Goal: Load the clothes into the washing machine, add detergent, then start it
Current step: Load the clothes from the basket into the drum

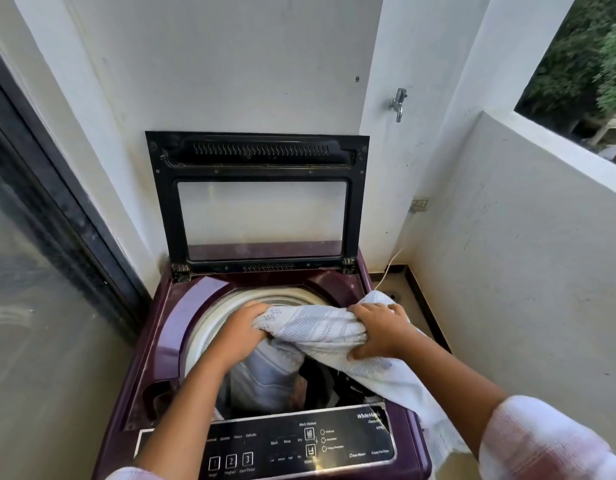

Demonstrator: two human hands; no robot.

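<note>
Washing machine (154,341) lid up; loading step underway. Left hand (246,327) and right hand (379,329) both grip white towel (317,327) over drum, trailing toward 4 o'clock. Next: push it in.

Soft daylight from right; slight blur; edges bowed

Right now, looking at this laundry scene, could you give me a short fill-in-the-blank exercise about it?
The washer has its lid standing ____.
Counting the left hand and right hand, the cloth is gripped by ____ hands.
The panel's numbered buttons run from 1 to ____.
The tap is fixed to the ____.
Missing words: open; two; 3; wall.
</note>
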